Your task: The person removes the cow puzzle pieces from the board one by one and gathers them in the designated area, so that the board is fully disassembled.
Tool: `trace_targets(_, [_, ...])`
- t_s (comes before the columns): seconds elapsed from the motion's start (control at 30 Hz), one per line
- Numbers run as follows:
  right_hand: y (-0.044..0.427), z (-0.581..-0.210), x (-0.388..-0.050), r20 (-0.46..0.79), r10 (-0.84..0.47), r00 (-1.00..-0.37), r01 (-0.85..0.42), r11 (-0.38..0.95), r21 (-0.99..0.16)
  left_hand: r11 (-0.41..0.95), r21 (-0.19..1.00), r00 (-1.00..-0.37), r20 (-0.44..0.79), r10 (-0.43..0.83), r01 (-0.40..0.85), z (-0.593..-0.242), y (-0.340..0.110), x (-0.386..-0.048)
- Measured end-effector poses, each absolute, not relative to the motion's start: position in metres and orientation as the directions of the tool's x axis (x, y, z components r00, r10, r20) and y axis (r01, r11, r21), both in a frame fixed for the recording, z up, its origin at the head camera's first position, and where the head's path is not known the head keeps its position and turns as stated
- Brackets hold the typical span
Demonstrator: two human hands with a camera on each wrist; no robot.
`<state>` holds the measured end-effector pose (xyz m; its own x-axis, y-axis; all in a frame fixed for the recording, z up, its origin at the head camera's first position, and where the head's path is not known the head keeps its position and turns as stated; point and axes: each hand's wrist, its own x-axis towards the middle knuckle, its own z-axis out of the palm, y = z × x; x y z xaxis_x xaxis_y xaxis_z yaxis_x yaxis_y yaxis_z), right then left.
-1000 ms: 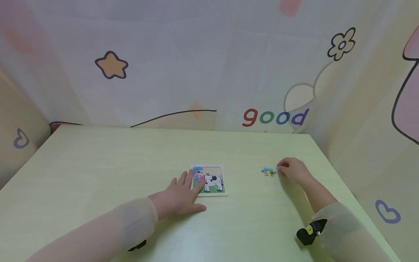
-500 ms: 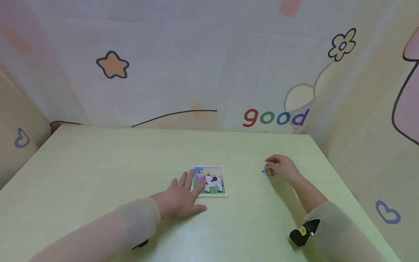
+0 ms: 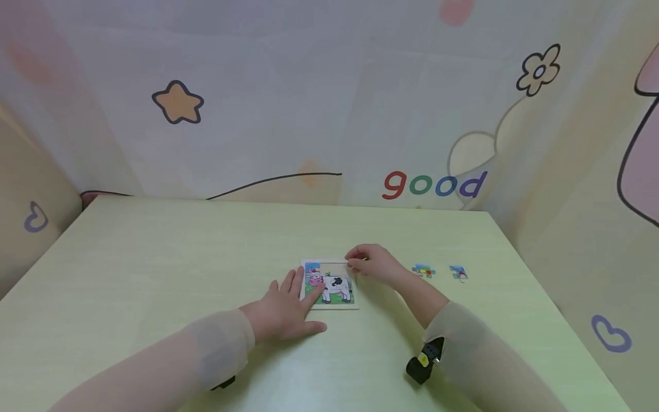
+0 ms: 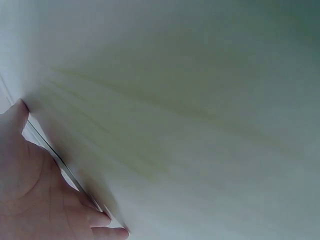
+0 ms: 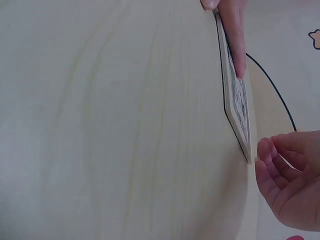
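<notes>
A square puzzle board (image 3: 337, 289) with a cow picture lies mid-table; the upper right part of its picture area is pale and bare. My left hand (image 3: 285, 312) has its fingers spread, the fingertips resting on the board's left side and the thumb on the table. At the board's top right corner, my right hand (image 3: 376, 264) pinches a small puzzle piece, mostly hidden by the fingers; only a dark sliver shows at the tips. In the right wrist view, the fingers of the right hand (image 5: 292, 175) are curled beside the board (image 5: 237, 102).
To the right of the board lie two loose spots of coloured pieces: one multicoloured cluster (image 3: 423, 270) and a blue piece (image 3: 458, 273) farther right. A printed curtain (image 3: 278, 114) hangs behind the table (image 3: 170, 252).
My right hand has moved left from beside the loose pieces, passing over them, to the board's top right corner. The blue piece has come into view. My left hand stays on the board.
</notes>
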<state>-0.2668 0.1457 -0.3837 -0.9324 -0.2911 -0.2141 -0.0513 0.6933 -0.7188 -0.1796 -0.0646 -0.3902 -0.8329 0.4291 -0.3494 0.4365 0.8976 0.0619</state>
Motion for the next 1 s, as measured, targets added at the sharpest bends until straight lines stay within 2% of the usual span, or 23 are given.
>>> trace_targets(0.37, [0.105, -0.392, -0.268, -0.212, -0.36, -0.909, -0.163, 0.774, -0.612, 0.884, 0.049, -0.824, -0.343, 0.451, 0.464, -0.388, -0.067, -0.176])
trace_targets(1.0, [0.1, -0.39, -0.27, -0.24, -0.397, -0.886, -0.159, 0.746, -0.647, 0.88, 0.06, -0.817, -0.348, 0.46, 0.471, -0.386, -0.067, -0.176])
